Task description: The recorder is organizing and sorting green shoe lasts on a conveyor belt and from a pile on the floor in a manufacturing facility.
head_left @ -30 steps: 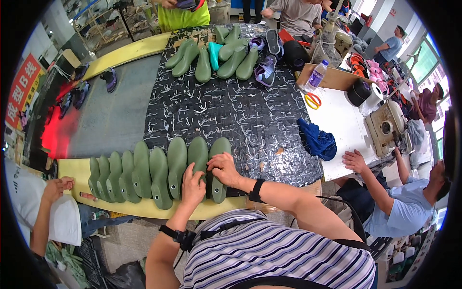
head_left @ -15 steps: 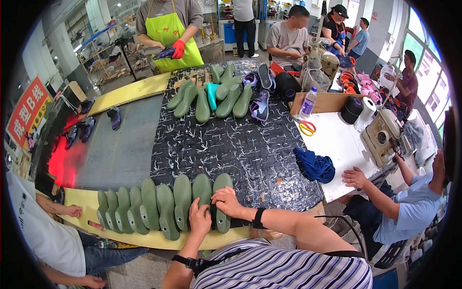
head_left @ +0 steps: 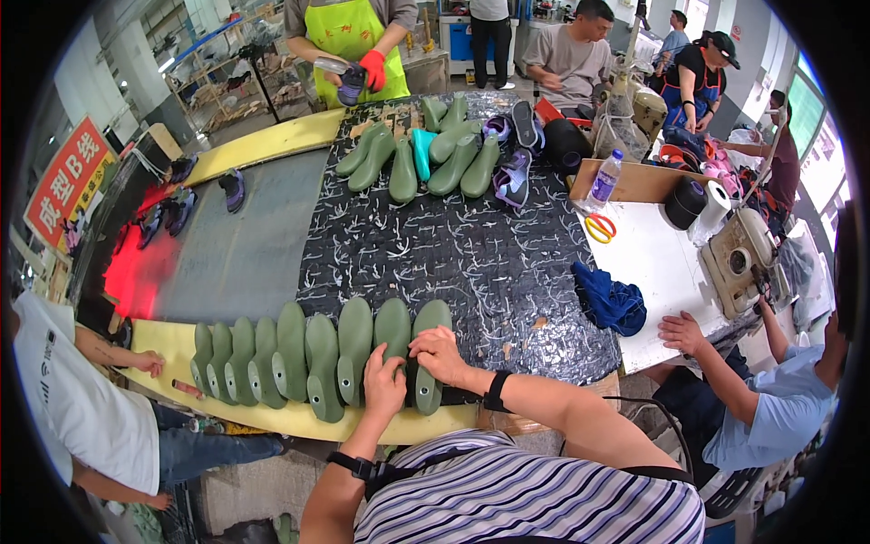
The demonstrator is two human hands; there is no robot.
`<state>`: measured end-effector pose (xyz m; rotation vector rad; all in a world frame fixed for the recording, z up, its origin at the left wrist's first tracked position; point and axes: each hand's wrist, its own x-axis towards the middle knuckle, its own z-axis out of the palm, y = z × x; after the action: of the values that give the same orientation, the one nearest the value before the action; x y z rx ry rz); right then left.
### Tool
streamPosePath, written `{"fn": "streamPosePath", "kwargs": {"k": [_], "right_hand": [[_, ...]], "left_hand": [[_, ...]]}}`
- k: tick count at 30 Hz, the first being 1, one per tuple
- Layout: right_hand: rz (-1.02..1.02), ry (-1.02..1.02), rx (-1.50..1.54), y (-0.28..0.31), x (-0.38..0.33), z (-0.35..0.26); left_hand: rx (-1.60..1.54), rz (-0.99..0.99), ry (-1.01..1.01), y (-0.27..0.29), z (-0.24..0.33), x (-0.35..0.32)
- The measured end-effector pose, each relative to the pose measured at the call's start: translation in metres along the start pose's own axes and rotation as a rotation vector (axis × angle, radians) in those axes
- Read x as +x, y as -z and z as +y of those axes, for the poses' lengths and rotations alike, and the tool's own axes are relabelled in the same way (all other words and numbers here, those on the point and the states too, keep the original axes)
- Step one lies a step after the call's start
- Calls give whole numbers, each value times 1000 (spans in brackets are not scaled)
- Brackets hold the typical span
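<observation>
Lining the lower left and centre of the frame: nine green shoe lasts (head_left: 355,326), side by side, rounded ends pointing up the picture, holed ends lying towards the yellow board (head_left: 439,420); upper parts of those at the right are lying over the black table covering (head_left: 507,272).

Left hand (head_left: 384,385), lower centre: fingers bending, partly spread, touching the second last from the right (head_left: 392,317) and covering its lower part; whether they are gripping it, cannot tell.

Right hand (head_left: 441,355), just beside: fingers curling close together over the middle of the rightmost last (head_left: 433,315); fingertips are hiding behind the knuckles, so firmness of hold is not showing.

Handling, judged by look: surfaces are appearing smooth, moulded and hard, suggesting a stiff body, moderate weight, little fragility, some slipperiness at the rounded end. Best hold: the narrowing waist, thumb and fingers opposing; close neighbours are leaving little finger room at the sides.

Further green lasts (head_left: 403,172): clustering at upper centre.
</observation>
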<state>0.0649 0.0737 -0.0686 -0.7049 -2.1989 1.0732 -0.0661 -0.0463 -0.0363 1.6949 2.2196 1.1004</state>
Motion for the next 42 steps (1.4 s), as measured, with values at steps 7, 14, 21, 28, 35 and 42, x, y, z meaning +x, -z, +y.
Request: {"fn": "streamPosePath", "kwargs": {"k": [7,14,21,28,35,42], "right_hand": [[17,20,9,5,7,2],[-13,17,-18,1,1,2],[-16,91,32,3,2,10],[-80,128,75,3,13,23],[-214,112,88,16,9,36],[-344,168,155,-1,21,2]], "left_hand": [[5,13,2,0,1,7],[-33,-7,49,2,1,0],[-6,27,-34,-11,-13,-2],[-18,46,25,8,-2,-11],[-17,90,359,49,-14,-166],[614,-466,1056,10,-102,-606]]}}
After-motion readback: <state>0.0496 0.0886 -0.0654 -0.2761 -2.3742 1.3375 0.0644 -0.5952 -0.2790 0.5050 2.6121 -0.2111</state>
